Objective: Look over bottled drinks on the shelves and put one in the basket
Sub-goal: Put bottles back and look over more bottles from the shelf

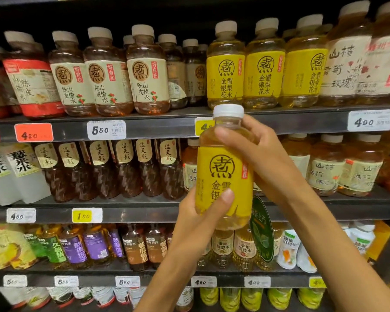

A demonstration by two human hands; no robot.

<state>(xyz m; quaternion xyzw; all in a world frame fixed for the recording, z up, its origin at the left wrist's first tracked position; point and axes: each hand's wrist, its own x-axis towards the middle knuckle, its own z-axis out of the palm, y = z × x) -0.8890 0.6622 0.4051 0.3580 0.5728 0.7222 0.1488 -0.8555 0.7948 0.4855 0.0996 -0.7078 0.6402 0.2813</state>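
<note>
So the picking part looks basically done: 1 yellow bottle is off the shelves and held up in front of them, upright, label facing the camera. What's left is getting it into the basket, which isn't in view at all, so no idea where that sits.

Both hands are on it. The left hand grips the lower part from the near left, thumb pressed across the label. The right hand wraps the shoulder from the right, just under the white cap, fingers curled round the front. Looks like a label check to me.
</note>
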